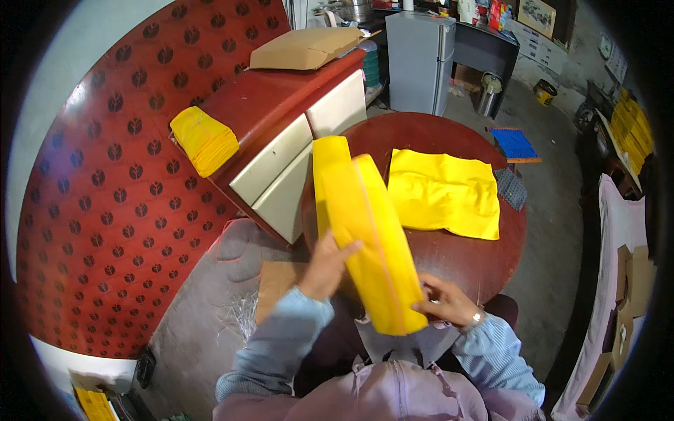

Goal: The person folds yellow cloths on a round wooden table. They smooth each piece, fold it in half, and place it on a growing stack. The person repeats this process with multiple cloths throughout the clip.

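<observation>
Head view: yellow strip (pixel 375 245) is held by left hand (pixel 328 266) and right hand (pixel 449 302) over the bench (pixel 484 266), apparently mid-process; yellow stack (pixel 205 142) is set on the cabinet (pixel 281 98); loose sheet (pixel 444 193) on the bench is left untouched.

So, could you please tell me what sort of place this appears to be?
Probably a home workroom: there's a grey fridge, a red round table and a yellow piece held at it.

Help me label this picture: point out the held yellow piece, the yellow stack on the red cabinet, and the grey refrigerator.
Held yellow piece (pixel 379 245): head view, middle of its length.
Yellow stack (pixel 203 138): head view, about its middle.
Grey refrigerator (pixel 413 64): head view, its broad face.
</observation>
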Available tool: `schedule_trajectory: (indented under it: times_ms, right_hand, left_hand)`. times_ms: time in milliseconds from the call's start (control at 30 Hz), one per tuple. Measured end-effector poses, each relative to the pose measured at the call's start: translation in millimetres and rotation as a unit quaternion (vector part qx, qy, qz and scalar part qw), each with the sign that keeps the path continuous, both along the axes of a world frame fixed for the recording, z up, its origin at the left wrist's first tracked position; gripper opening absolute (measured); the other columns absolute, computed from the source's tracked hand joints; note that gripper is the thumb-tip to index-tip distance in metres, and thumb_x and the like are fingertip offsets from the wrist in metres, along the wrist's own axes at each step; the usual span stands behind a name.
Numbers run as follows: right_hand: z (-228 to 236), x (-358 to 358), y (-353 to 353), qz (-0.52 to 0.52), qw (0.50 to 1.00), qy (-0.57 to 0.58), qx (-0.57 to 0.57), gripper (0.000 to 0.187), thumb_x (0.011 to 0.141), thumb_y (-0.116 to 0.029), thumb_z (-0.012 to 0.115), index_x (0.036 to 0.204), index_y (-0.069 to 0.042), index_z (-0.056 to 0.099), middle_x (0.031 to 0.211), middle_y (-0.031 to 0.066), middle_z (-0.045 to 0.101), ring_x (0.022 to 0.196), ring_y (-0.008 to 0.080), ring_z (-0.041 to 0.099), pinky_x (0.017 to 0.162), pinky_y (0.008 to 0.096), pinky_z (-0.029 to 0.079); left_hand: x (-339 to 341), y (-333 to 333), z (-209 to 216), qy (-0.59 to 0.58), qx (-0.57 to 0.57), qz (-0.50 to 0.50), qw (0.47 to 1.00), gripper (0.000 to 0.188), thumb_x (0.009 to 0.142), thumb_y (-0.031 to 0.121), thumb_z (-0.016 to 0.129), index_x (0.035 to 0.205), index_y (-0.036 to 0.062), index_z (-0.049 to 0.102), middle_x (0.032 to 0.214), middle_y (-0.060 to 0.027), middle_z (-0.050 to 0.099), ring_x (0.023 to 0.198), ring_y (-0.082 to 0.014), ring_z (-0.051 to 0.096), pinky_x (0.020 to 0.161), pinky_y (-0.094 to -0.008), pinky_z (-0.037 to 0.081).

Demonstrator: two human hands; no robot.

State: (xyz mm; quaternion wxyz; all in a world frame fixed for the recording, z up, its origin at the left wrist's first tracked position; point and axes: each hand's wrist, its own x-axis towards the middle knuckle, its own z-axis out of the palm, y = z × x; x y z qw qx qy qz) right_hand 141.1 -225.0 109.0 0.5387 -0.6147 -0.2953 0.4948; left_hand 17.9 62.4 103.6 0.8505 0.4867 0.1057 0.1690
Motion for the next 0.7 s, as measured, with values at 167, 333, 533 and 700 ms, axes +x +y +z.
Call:
schedule_trajectory:
  times_ms: [167,333,533,700]
  right_hand:
    - [-12.5,31.4,155.5,0.004,0.993,-0.027,0.118,0.056,0.099,-0.009,0.078,0.15,-0.003,0.056,0.091,-0.0055,0.055,0.081,0.0039,0.051,0.074,0.0205,0.044]
    - [-58.8,68.8,235.8,-0.04,0.996,0.03,0.069,0.054,0.098,-0.011,0.08,0.146,-0.003,0.058,0.079,-0.0066,0.056,0.067,0.0046,0.051,0.06,0.0225,0.042]
    - [-104.1,74.5,237.1,-0.098,0.994,0.043,0.031,0.046,0.1,-0.015,0.079,0.138,0.001,0.06,0.072,-0.004,0.061,0.062,0.0052,0.056,0.056,0.0237,0.043]
    - [-119.2,66.4,233.7,-0.147,0.985,0.051,0.07,0.038,0.101,-0.015,0.077,0.132,0.0,0.061,0.072,-0.0029,0.061,0.061,0.0063,0.057,0.055,0.0244,0.043]
  left_hand:
    - [53.8,154.8,31.4,0.013,0.055,-0.031,0.998,0.056,0.104,0.006,0.069,0.155,0.0011,0.046,0.143,-0.0131,0.066,0.128,-0.0237,0.068,0.108,-0.0385,0.057]
    - [125.0,233.2,-33.8,0.052,0.013,-0.057,0.997,0.059,0.102,0.006,0.071,0.155,-0.0011,0.045,0.143,-0.0148,0.065,0.127,-0.0255,0.068,0.107,-0.0378,0.058]
    - [145.2,233.7,-103.6,0.179,0.031,0.076,0.98,0.059,0.1,0.005,0.075,0.15,-0.0035,0.046,0.137,-0.0181,0.066,0.123,-0.0285,0.07,0.106,-0.0385,0.059]
    - [142.2,230.6,-99.4,0.17,0.022,0.094,0.981,0.058,0.1,0.004,0.073,0.151,-0.0032,0.045,0.135,-0.0187,0.066,0.122,-0.0292,0.07,0.105,-0.0396,0.06]
